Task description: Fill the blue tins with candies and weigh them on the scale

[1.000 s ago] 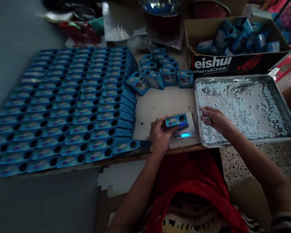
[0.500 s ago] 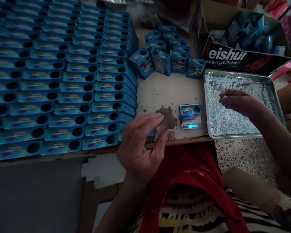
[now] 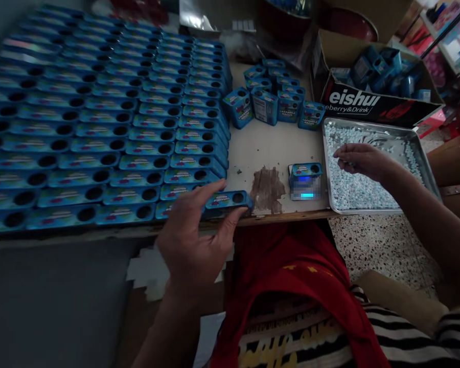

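My left hand [image 3: 199,230] is at the table's front edge, thumb and fingers around the end box [image 3: 227,199] of the nearest row of blue boxes. Its fingers are apart, with the thumb by the box's right end; whether they press on it is hard to tell. Over the metal tray [image 3: 328,168] of small pale candies [image 3: 352,191], my right hand [image 3: 362,159] has its fingers pinched together, with something small and pale at the fingertips. Between the hands, a blue box [image 3: 306,169] rests on a small scale [image 3: 307,194] with a lit display.
Packed rows of blue boxes [image 3: 111,132] with dark round holes cover the left side. Several blue boxes [image 3: 289,105] stand loosely at the back. Behind the tray is a black-printed carton [image 3: 383,105] holding more boxes. A worn brown patch [image 3: 268,189] marks the tabletop.
My left hand has moved left and down to the end box of the front row. My right hand has shifted slightly left over the candies. The view has shifted too.
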Available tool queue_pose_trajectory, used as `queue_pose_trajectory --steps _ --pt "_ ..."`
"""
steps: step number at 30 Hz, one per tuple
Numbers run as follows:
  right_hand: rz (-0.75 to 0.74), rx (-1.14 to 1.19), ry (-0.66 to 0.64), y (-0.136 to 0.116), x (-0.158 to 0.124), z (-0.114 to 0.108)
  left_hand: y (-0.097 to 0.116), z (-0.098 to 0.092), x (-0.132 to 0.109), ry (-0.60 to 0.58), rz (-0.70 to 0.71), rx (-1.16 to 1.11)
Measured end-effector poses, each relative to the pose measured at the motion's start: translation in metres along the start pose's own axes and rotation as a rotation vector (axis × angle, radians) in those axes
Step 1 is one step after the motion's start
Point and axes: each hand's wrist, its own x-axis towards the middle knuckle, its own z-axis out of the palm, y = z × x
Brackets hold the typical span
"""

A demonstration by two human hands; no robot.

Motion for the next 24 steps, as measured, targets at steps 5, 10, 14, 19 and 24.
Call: queue_pose_trajectory --steps 5,10,14,19,24 --pt "-0.007 0.126 0.009 0.013 -0.012 0.015 0.018 0.018 -0.004 -0.118 -0.018 -0.102" --pt "-0.055 0.118 -0.025 0.037 -0.019 0.004 0.039 0.044 0.000 -0.179 -0.014 -0.146" --pt "-0.151 0.046 -0.092 0.040 -0.012 -0.001 0.034 0.082 0.006 -0.129 -0.055 -0.151" --pt "-0.336 -0.187 -0.119 0.030 0.000 -0.017 0.009 0.149 0.024 -0.128 -0.194 -0.167" --pt "-0.439 -0.315 0.183 0.049 -0.003 -0.039 0.014 0.178 0.041 -0.331 -0.125 -0.199"
